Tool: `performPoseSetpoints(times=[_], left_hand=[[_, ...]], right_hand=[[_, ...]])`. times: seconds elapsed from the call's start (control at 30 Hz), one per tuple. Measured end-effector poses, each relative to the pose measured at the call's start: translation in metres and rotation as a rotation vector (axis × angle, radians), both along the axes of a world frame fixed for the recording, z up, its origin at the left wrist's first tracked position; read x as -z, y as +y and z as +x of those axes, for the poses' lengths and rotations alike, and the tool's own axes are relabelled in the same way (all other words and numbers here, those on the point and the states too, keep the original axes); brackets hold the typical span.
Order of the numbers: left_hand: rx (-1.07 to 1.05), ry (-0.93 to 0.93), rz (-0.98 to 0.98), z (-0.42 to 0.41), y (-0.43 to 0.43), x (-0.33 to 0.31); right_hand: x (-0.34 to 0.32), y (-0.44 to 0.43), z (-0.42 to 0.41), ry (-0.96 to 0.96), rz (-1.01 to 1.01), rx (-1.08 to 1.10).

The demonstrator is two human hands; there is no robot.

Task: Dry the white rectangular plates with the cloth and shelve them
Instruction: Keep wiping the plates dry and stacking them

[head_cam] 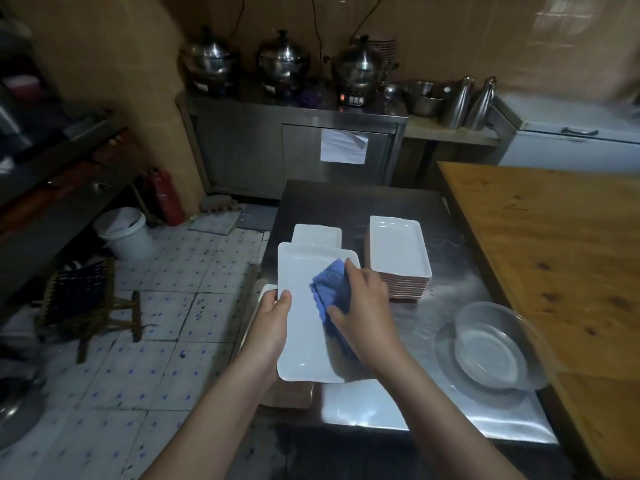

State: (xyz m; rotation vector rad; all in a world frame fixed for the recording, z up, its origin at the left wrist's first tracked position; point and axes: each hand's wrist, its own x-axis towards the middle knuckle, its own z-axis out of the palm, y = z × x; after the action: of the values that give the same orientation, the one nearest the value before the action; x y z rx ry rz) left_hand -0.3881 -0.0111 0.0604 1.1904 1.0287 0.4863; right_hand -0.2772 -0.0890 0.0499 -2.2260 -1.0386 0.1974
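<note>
A: What has the left hand [272,318] got?

B: It is closed on the left long edge of a white rectangular plate [301,317], thumb on top of the rim and the other fingers hidden beneath. The plate is held up over the left edge of the steel tabletop [408,202], face up, its long side running away from the person.

A: And the right hand [363,306]?

B: It lies palm down on a blue cloth [332,292], fingers curled over it, pressing it into the right half of the held plate. The cloth is bunched, and part of it trails under the wrist.

A: Where are the other plates?

B: A tall stack of plates [398,258] stands near the middle of the tabletop, just right of the held one, rims lined up. Another white plate [317,235] shows beyond the far end of the held plate, by the left edge. One more flat plate [356,403] lies at the near edge, under the right forearm. A sliver of white rim peeks out beside the left thumb; I cannot tell what it belongs to.

A: Anything else on there?

B: A clear plastic bowl [491,344] sits toward the near right corner, close to a wooden table [554,244] that adjoins the right edge.
</note>
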Motion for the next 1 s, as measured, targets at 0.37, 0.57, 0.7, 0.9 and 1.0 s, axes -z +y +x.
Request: performPoseSetpoints(times=[0.37, 0.57, 0.7, 0.9, 1.0], left_hand=[[0.021, -0.055, 0.002, -0.02, -0.009, -0.022], [0.115, 0.011, 0.155, -0.023, -0.003, -0.022], [0.095, -0.007, 0.14, -0.025, 0.001, -0.02], [0.048, -0.047, 0.166, -0.03, 0.016, -0.02], [0.011, -0.078, 0.185, -0.032, 0.029, -0.026]], right_hand=[[-0.003, -0.012, -0.013, -0.402, -0.303, -0.241], [-0.007, 0.026, -0.049, -0.249, -0.145, -0.317], [-0.017, 0.053, -0.038, -0.312, -0.201, -0.236], [-0.021, 0.039, -0.027, -0.39, -0.329, -0.09], [-0.014, 0.025, -0.059, -0.413, -0.3, -0.108]])
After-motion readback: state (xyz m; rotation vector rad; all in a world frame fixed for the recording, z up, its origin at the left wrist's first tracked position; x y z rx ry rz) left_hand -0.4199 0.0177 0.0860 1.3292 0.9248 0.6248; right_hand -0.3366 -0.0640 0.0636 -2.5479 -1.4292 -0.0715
